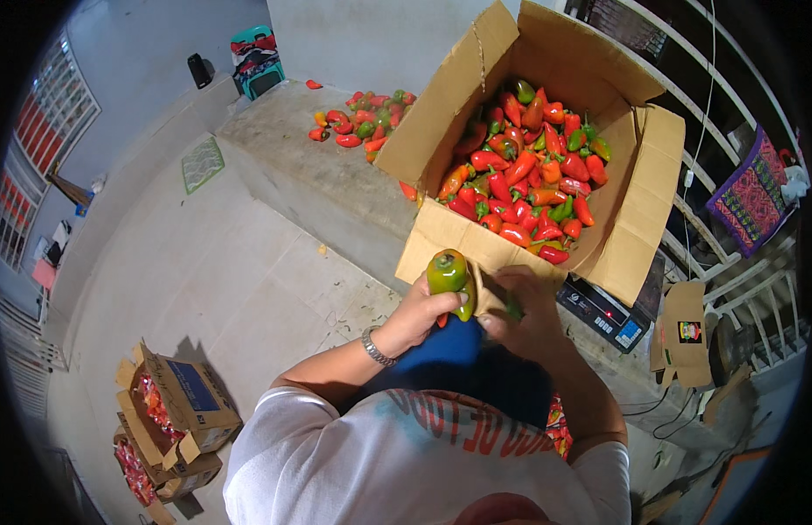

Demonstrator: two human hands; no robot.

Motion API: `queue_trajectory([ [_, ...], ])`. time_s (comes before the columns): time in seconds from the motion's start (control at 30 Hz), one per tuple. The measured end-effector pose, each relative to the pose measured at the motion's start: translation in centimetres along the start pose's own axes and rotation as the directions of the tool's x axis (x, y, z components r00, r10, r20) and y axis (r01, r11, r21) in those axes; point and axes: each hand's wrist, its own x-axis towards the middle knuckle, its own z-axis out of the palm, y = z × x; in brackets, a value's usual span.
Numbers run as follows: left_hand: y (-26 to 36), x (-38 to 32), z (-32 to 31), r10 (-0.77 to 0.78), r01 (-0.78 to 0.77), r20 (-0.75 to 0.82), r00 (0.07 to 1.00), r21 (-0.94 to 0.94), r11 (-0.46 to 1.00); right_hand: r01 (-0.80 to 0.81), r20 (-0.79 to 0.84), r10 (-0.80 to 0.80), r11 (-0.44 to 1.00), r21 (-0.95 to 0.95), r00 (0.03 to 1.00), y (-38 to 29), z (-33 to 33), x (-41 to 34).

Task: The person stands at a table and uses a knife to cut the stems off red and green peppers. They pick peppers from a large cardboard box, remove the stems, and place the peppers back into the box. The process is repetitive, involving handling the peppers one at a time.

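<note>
My left hand [422, 308], with a metal watch on the wrist, grips a few peppers. The largest, a green pepper [447, 270], stands with its stem end up; a longer yellow-green pepper [469, 300] and a red tip show beside it. My right hand [520, 305] is closed around a tan, folded, cloth-like piece [488, 292] touching the peppers; something dark green shows by its fingers, too shadowed to name. Just beyond both hands is an open cardboard box [576, 49], its near flap folded outwards. Many red, orange and green peppers [524, 170] lie loose inside.
The box rests on a digital scale [602, 315] on a concrete ledge [274, 131]. More peppers [366, 118] are heaped on the ledge. A flattened carton [681, 335] and white railing [779, 302] are at right. Stacked boxes [189, 394] of bagged red produce stand at lower left.
</note>
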Motion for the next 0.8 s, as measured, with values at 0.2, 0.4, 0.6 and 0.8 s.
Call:
queue_trajectory([
  [0.2, 2.9, -0.7, 0.4, 0.024, -0.008, -0.059, 0.998, 0.249, 0.968, -0.248, -0.019, 0.247, 0.962, -0.114, 0.969, 1.6, -0.9, -1.2],
  [0.4, 2.7, -1.4, -7.4, 0.085, -0.182, -0.438, 0.895, -0.185, 0.966, -0.408, -0.186, 0.385, 0.906, -0.11, 0.904, 4.0, -1.0, -1.5],
  [0.6, -5.5, 0.2, -21.5, -0.29, 0.102, -0.748, 0.597, -0.287, 0.952, -0.323, -0.222, 0.265, 0.902, -0.286, 0.938, 4.8, -0.6, -0.1],
  [0.8, -15.5, 10.1, -33.8, -0.549, 0.272, -0.781, 0.299, -0.481, 0.833, -0.331, -0.186, 0.279, 0.863, -0.382, 0.942, 3.9, -0.3, 1.5],
])
